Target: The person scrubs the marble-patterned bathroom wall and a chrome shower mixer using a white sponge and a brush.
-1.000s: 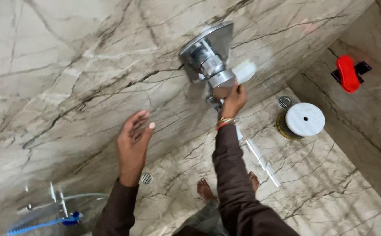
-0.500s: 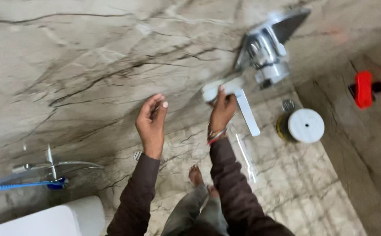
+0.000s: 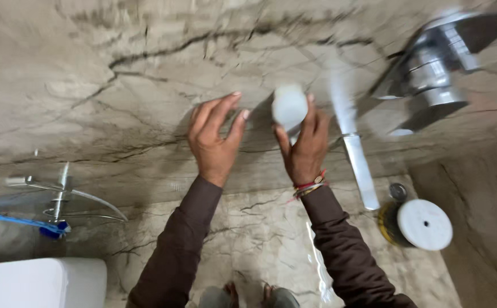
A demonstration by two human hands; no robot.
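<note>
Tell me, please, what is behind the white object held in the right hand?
Behind the white object in the right hand is the veined marble wall. The patch of wall directly behind it is covered, and the fingers hide the object's lower part.

Two arms in dark brown sleeves reach up and away from the camera, side by side. The left hand (image 3: 214,142) is open, its back to the camera, fingers spread and slightly curled, thumb out to the right, holding nothing. The right hand (image 3: 304,149), just beside it, is closed around a small white object, fingers wrapped up its sides. Red and gold bangles circle the right wrist.
</note>
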